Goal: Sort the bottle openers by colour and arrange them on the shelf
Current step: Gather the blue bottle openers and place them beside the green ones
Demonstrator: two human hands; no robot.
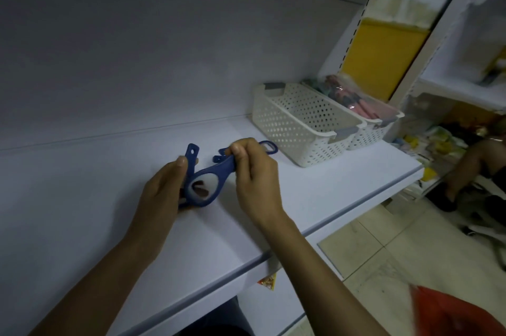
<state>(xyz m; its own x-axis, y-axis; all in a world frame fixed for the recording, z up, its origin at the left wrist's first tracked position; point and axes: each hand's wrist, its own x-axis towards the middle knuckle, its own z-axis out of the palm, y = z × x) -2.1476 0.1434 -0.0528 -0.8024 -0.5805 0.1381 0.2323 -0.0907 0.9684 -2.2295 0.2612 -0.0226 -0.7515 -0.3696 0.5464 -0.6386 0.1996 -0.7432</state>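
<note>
At centre left of the frame we see the left hand (161, 187) curled around two blue bottle openers (191, 156), held just above the white shelf (328, 193). The right hand (252, 171) pinches the handle of one. Behind it, another blue opener (275, 148) lies on the shelf. Further right stand two white perforated baskets (295, 127), touching; the far one holds pink packets (367, 109). Something red and blurred (451, 313) fills the lower right corner.

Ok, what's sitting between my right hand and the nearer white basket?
In the head view, the loop end of a blue bottle opener shows just past the right hand; from there to the nearer white basket, only bare shelf.
</note>
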